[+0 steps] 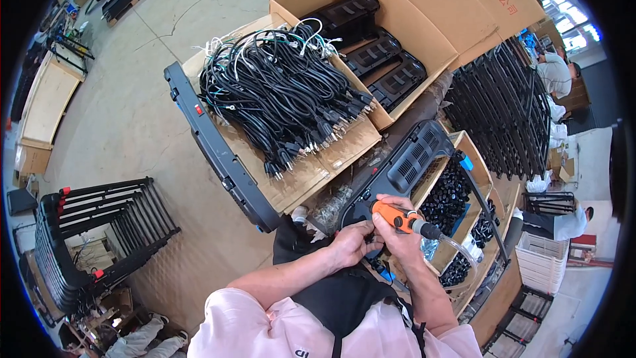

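Note:
My right hand [403, 240] is wrapped round an orange air screwdriver [392, 217], whose clear hose [460, 250] trails off to the right. Close beside it, my left hand [352, 244] has its fingers pinched together at the near end of a long black plastic housing [412, 162]. Whatever those fingers hold is too small and too covered to make out. The driver's tip is hidden by my hands. The housing, with slotted vents toward its far end, lies slanting away to the upper right.
Black power cords [278, 86] are heaped on cardboard at the left, by a long black bar [222, 149]. Behind stands an open carton [424, 10] with black housings. Wooden bins [464, 142] hold small black parts at right. Black frames [500, 109] are stacked beyond; people work there.

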Action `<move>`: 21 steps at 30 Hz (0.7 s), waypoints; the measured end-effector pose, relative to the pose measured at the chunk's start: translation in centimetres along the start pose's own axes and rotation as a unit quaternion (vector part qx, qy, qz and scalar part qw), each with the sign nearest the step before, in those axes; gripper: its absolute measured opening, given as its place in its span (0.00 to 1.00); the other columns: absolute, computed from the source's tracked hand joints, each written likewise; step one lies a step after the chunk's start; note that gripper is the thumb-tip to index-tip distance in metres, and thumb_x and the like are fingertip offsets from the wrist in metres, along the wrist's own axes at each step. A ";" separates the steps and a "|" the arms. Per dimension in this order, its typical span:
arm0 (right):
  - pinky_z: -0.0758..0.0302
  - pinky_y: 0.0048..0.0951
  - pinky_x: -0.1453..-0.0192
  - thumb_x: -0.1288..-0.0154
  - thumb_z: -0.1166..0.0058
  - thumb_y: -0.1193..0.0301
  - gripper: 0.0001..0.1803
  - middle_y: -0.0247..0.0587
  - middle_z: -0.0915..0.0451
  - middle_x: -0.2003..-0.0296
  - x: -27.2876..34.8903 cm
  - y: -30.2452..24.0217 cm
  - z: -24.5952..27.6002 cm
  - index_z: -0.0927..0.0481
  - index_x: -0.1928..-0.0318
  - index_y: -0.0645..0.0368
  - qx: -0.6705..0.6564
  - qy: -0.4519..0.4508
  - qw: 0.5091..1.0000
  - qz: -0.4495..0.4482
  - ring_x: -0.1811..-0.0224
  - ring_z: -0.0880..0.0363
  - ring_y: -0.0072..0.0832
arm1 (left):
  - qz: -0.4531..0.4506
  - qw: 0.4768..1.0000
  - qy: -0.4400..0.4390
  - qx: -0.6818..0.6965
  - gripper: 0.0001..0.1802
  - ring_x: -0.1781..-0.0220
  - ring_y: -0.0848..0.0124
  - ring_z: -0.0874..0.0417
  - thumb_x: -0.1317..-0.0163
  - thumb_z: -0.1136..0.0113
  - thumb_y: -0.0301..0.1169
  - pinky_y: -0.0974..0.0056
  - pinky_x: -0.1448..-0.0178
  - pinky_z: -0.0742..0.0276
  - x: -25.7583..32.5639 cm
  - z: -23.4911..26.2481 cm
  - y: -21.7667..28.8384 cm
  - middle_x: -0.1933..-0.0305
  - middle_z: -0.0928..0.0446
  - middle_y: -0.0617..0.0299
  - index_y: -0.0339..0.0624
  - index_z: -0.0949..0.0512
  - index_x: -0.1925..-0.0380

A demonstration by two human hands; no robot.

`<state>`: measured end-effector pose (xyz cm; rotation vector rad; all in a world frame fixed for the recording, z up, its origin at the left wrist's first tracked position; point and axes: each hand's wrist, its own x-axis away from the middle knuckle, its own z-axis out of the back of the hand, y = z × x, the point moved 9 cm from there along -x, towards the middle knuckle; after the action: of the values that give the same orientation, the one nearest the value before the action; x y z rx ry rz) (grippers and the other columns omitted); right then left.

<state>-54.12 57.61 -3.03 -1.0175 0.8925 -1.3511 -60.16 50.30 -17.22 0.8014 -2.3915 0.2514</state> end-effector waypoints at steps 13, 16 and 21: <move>0.24 0.43 0.29 0.38 0.33 0.77 0.34 0.58 0.17 0.42 12.7 -2.1 19.8 0.29 0.32 0.65 -0.189 0.362 0.913 0.005 0.39 0.17 0.42 | 0.036 0.993 -0.017 -0.110 0.18 0.46 0.62 0.16 0.15 0.59 0.33 0.55 0.36 0.17 -3.5 -3.5 -1.8 0.50 0.19 0.55 0.35 0.25 0.38; 0.23 0.46 0.30 0.35 0.35 0.76 0.35 0.59 0.18 0.40 20.1 0.8 22.5 0.32 0.29 0.64 -0.235 0.463 0.854 -0.032 0.38 0.17 0.43 | 0.046 0.991 -0.039 -0.121 0.16 0.44 0.63 0.16 0.15 0.55 0.33 0.55 0.34 0.18 -6.4 -6.6 -3.9 0.48 0.20 0.56 0.36 0.24 0.40; 0.22 0.48 0.30 0.35 0.36 0.76 0.35 0.59 0.19 0.40 32.9 4.9 20.5 0.33 0.29 0.63 -0.281 0.566 0.771 -0.078 0.38 0.18 0.43 | 0.047 0.968 -0.081 -0.233 0.20 0.44 0.67 0.17 0.14 0.57 0.39 0.54 0.32 0.23 -12.1 -12.0 -7.9 0.48 0.17 0.59 0.37 0.21 0.41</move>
<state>-31.76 25.81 1.22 -0.6053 2.2633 -1.9009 -41.95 54.10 -14.88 0.5024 -2.4952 -0.3449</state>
